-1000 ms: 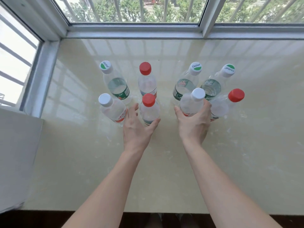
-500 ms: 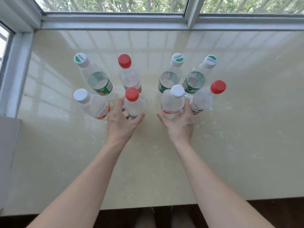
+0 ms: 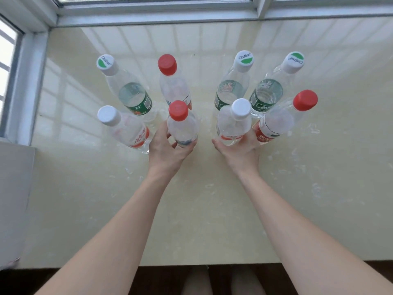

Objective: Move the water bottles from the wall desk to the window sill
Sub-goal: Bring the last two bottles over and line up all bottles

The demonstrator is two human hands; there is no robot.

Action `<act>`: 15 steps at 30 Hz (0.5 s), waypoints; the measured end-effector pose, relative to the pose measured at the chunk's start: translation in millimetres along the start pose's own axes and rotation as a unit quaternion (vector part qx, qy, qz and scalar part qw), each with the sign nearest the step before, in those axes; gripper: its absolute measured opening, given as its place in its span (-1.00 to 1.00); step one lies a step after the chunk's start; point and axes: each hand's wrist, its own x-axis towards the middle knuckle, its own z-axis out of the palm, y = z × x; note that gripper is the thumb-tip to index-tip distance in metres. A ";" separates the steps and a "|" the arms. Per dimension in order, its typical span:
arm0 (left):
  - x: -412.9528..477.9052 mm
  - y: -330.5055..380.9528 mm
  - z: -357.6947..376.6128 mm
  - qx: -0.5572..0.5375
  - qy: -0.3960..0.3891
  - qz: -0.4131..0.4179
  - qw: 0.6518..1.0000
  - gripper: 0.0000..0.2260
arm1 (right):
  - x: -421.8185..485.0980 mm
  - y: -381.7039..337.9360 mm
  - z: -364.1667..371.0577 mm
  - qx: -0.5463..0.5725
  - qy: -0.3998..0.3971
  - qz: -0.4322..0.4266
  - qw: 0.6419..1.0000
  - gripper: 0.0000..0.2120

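Glossy cream stone window sill [image 3: 319,188]: broad, pale mottling, bright grid reflections of the panes across its far half. Silver-grey metal window frame [image 3: 157,15]: runs along the far edge, with an upright mullion near the far right corner. Side window [image 3: 6,67]: at the left edge, daylight strong. Light grey wall panel [image 3: 14,199]: at the near left corner. Dark brown floor [image 3: 95,277]: below the near edge.

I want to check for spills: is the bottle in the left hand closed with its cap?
Closed. The red cap sits on the neck of the bottle that the left hand holds upright on the sill.
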 end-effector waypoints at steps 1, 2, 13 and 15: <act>0.1 -0.4 0.1 0.001 0.000 -0.001 1.000 -0.51 | 0.1 0.4 0.4 0.002 -0.001 0.000 1.000 -0.35; 0.4 -0.8 0.4 0.002 -0.001 -0.002 1.000 -0.52 | 0.3 0.9 0.6 0.004 -0.001 -0.001 1.000 -0.35; -21.9 -21.3 1.0 0.042 -0.014 -0.045 0.998 -0.32 | -34.0 18.4 -6.9 0.008 -0.033 0.060 0.998 -0.14; -41.6 -34.0 -3.8 0.061 -0.019 -0.058 0.996 -0.27 | -58.8 24.5 -6.3 -0.010 -0.050 0.071 0.996 -0.17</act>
